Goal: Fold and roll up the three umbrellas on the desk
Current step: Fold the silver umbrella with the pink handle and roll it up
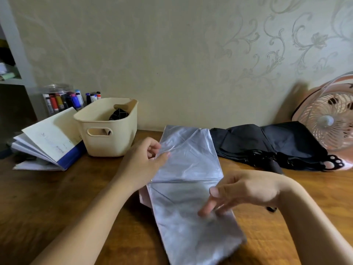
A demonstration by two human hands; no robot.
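Observation:
A silver-lined umbrella (188, 180) with a pink outer side lies lengthwise down the middle of the wooden desk (57, 197), its canopy panels flattened. My left hand (145, 161) pinches a fold of the silver cloth at the upper left edge. My right hand (238, 190) grips the right edge lower down, thumb on top, blurred fingers on the cloth. A dark umbrella (271, 146) lies collapsed and loose at the back right. A third, black patterned umbrella (118, 114) with a wooden handle stands inside the cream basket (107, 131).
A pink desk fan (328, 119) stands at the far right against the wall. An open blue-backed booklet (47, 144) leans left of the basket, with a jar of markers (61, 100) behind it. A shelf unit is at the far left.

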